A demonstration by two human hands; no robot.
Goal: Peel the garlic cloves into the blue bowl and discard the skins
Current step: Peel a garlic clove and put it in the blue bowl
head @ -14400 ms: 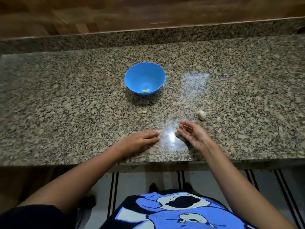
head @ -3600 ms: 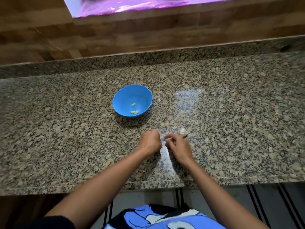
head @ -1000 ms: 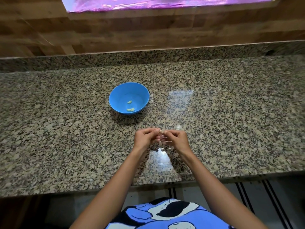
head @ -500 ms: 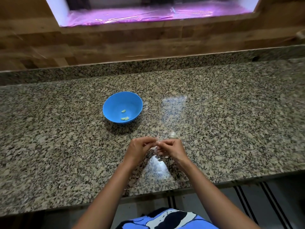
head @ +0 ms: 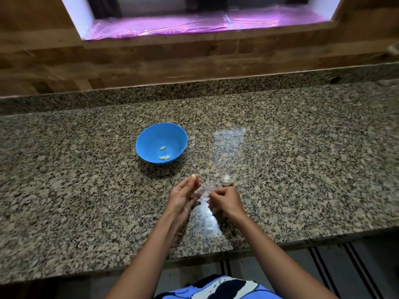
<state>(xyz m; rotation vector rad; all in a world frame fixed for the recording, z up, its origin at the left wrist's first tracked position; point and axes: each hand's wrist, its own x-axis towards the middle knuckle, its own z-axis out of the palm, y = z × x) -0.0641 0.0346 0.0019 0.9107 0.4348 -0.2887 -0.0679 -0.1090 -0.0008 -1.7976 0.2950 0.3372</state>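
1. The blue bowl [head: 151,137] stands upright on the speckled granite tabletop [head: 86,180]; every place below is given from it.
2. Inside the bowl lie peeled cloves [head: 164,157]. Two touch each other on the near side of its floor, and one lies apart from them, a little farther in.
3. The left hand [head: 183,196] is raised over the tabletop on the near side of the bowl and slightly to its right, with the palm turned towards the other hand. Its thumb and fingertips pinch a pale garlic clove [head: 195,176]. The clove sits at the very tip of the hand, close to the bowl's near rim but apart from it.
4. The right hand [head: 224,201] is also on the near side of the bowl, farther right, just beside the left hand and not touching it. Its fingers are curled inwards; I cannot tell whether they pinch a scrap of skin.
5. A garlic bulb [head: 227,180] lies to the right of the bowl and nearer the person, just beyond the right hand's knuckles. Whether a finger touches it is unclear.
6. Behind the bowl the tabletop meets a low granite lip. Above that is a wooden wall [head: 151,61] with a window recess lined in pink film [head: 194,26].
7. On the near side of the bowl, past the tabletop's edge, a striped mat [head: 323,268] lies on the floor, and a blue printed shirt [head: 216,288] shows at the bottom.
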